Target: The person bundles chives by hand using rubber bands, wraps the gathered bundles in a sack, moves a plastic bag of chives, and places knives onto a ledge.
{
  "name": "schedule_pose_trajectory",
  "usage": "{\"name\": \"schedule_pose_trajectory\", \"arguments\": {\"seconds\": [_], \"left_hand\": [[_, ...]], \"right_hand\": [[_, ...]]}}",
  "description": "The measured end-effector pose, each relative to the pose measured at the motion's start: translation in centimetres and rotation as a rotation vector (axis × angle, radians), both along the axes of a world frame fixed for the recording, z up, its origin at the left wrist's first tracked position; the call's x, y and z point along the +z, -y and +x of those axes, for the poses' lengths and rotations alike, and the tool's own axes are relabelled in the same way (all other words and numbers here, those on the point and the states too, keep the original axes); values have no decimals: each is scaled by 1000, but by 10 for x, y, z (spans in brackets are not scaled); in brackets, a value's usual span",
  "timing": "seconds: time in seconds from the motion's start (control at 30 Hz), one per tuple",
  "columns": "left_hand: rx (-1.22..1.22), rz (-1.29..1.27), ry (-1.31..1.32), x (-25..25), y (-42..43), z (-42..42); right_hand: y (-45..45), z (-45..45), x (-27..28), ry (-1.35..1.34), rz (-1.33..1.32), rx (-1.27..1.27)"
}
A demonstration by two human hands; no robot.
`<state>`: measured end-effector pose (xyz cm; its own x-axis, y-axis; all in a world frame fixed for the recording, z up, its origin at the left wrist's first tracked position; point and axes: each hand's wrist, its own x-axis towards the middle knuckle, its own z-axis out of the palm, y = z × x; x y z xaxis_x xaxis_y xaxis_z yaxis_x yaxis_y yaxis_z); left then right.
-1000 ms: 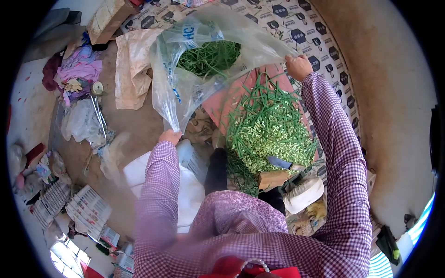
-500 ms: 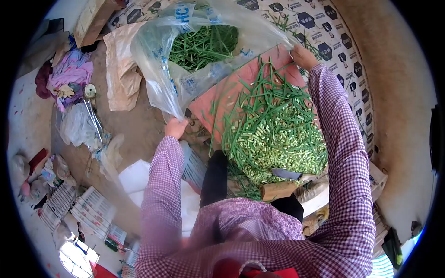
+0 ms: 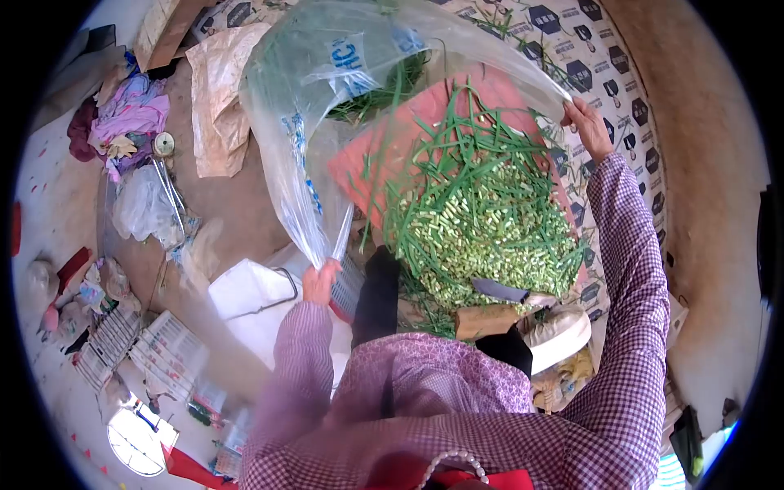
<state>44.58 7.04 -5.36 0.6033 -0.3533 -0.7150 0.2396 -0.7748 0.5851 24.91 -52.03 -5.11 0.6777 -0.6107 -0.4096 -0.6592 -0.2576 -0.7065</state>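
Observation:
My left hand (image 3: 320, 280) is closed on a gathered edge of a large clear plastic bag (image 3: 286, 77) with blue print. Farther up on the right, my right hand (image 3: 590, 129) pinches the opposite edge of the bag, pulling it taut. Long green stalks (image 3: 400, 86) show inside the bag. Its stretched edge passes over the far end of a pink board (image 3: 359, 175). Heaped on that board are chopped pale-green stalk pieces (image 3: 490, 233) and longer green leaves (image 3: 469, 139). A knife (image 3: 498, 289) lies at the heap's near edge, beside a wooden block (image 3: 482, 322).
Left of the bag lies a crumpled tan sheet (image 3: 219, 106). Clothes (image 3: 131, 110), a clear plastic bag (image 3: 139, 212) and a white sack (image 3: 249, 290) are also on the left. A plastic basket (image 3: 348, 290) stands beside my leg. Printed sheeting (image 3: 608, 73) covers the floor at right.
Both hands still hold the bag's edges. My left hand has come down nearer my body, and my right hand has moved outward to the right. The bag's mouth is stretched wider over the board.

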Motion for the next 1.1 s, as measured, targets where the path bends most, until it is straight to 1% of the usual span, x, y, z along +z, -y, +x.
{"name": "schedule_pose_trajectory", "arguments": {"seconds": [0.03, 0.07, 0.13, 0.17, 0.2, 0.27, 0.3, 0.33, 0.37, 0.4, 0.47, 0.6, 0.67, 0.73, 0.77, 0.8, 0.87, 0.9, 0.97, 1.0, 1.07, 1.1], "left_hand": [[35, -90, -43, 16, 2, -18], [26, -83, -66, 25, 5, -39], [20, -305, -122, 39, 16, -83], [26, -244, -141, 40, 21, -102], [-145, -193, 24, 29, 19, -118], [-429, -367, 337, -21, 6, -133], [-215, -250, 92, -48, -9, -137], [3, -130, -150, -66, -15, -139], [216, -171, -263, -68, -4, -135], [200, -154, -266, -69, 4, -136], [283, -120, -230, -38, 43, -137], [343, -233, -261, -70, 29, -135], [332, -213, -193, -71, 25, -141], [303, -178, -152, -59, 26, -138], [305, -176, -159, -52, 29, -136], [329, -225, -176, -67, 19, -135], [341, -207, -199, -62, 21, -132], [340, -197, -197, -59, 21, -132], [354, -181, -208, -57, 22, -130], [357, -174, -209, -57, 22, -130], [313, -199, -160, -56, 22, -131], [295, -206, -145, -56, 22, -131]], "right_hand": [[-5, -18, -4, 93, 136, -72], [-10, -39, -9, 70, 140, -84], [-18, -81, -19, -31, 79, -46], [-30, -96, -33, 69, 21, 33], [-47, -105, -35, -165, 54, 4], [-79, -107, -47, -299, 129, -71], [-91, -103, -41, -220, 65, -46], [-100, -98, -33, -142, -2, -18], [-102, -94, -32, -262, -191, 70], [-110, -83, -16, -244, -172, 8], [-105, -82, -15, -172, -161, 89], [-115, -87, 19, -150, -237, 146], [-132, -111, 41, -92, -124, 155], [-159, -166, 41, -231, -29, 343], [-180, -192, 45, -221, -111, 444], [-199, -212, 54, -208, -195, 544], [-234, -219, 70, -389, -210, 780], [-248, -225, 63, -384, -201, 779], [-273, -236, 36, -394, -370, 646], [-275, -234, 33, -388, -364, 641], [-275, -234, 28, -408, -297, 554], [-272, -236, 36, -342, -257, 515]]}}
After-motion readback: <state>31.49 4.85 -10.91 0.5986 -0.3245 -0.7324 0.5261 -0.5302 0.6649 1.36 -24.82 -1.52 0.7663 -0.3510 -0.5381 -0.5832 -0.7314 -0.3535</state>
